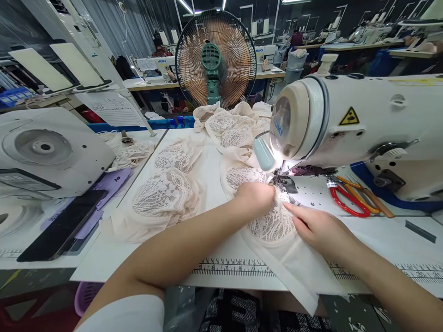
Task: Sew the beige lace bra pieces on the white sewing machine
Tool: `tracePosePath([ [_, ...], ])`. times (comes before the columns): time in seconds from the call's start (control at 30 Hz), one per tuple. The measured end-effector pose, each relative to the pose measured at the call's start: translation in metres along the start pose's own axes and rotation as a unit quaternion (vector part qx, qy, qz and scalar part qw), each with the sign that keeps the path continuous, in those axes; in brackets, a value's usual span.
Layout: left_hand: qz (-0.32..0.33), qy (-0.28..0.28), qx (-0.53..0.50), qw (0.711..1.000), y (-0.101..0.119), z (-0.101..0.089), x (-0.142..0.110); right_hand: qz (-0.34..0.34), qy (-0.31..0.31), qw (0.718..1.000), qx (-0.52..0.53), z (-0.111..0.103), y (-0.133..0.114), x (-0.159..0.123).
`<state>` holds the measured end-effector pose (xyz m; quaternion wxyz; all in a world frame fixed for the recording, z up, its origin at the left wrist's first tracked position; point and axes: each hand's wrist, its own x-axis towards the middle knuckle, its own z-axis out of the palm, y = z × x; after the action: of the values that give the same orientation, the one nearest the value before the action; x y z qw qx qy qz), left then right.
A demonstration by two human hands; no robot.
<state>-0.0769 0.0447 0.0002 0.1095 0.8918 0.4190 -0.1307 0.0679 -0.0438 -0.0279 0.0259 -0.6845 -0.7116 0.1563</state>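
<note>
A cream lace bra (272, 226) lies under the needle of the white sewing machine (360, 120), its plain band hanging over the table's front edge. My left hand (258, 200) is closed on the bra's lace just left of the presser foot (285, 184); its fingertips are partly hidden. On the other side, my right hand (316, 228) grips the cup's edge between index finger and thumb, close in front of the foot. The remaining fingers of that hand are tucked out of sight. The machine's lamp lights the fabric around the needle.
Lace bra pieces (166, 193) lie in a pile to the left, and more bras (235, 122) are heaped behind. Red-handled scissors (349, 203) rest right of the needle. A black phone (65, 226) lies far left. A large fan (214, 60) stands behind the table.
</note>
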Motion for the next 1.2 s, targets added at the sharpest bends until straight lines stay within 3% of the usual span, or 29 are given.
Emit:
tracePosePath([
  [0.2, -0.005, 0.006, -0.002, 1.0, 0.0, 0.0, 0.002, -0.001, 0.009, 1.0, 0.001, -0.001, 0.0, 0.002],
  [0.5, -0.011, 0.003, -0.001, 1.0, -0.006, -0.003, 0.007, 0.036, -0.026, 0.999, -0.014, -0.007, -0.007, 0.007],
  [0.67, 0.01, 0.101, 0.02, 0.995, -0.01, 0.007, -0.01, 0.022, -0.014, 0.998, -0.052, -0.008, -0.005, 0.003],
  [0.8, 0.071, 0.142, 0.054, 0.986, -0.016, 0.02, -0.036, -0.055, 0.026, 0.996, -0.066, -0.002, 0.009, -0.018],
  [0.93, 0.068, 0.063, 0.032, 0.995, -0.021, 0.026, -0.051, -0.121, 0.029, 0.989, -0.084, 0.012, 0.025, -0.033],
  [1.03, 0.028, 0.002, -0.005, 1.0, -0.023, 0.024, -0.051, -0.118, 0.005, 0.99, -0.071, 0.017, 0.03, -0.033],
  [1.2, -0.014, -0.034, -0.027, 0.999, -0.026, 0.015, -0.044, -0.095, -0.038, 0.994, -0.032, 0.011, 0.026, -0.022],
])
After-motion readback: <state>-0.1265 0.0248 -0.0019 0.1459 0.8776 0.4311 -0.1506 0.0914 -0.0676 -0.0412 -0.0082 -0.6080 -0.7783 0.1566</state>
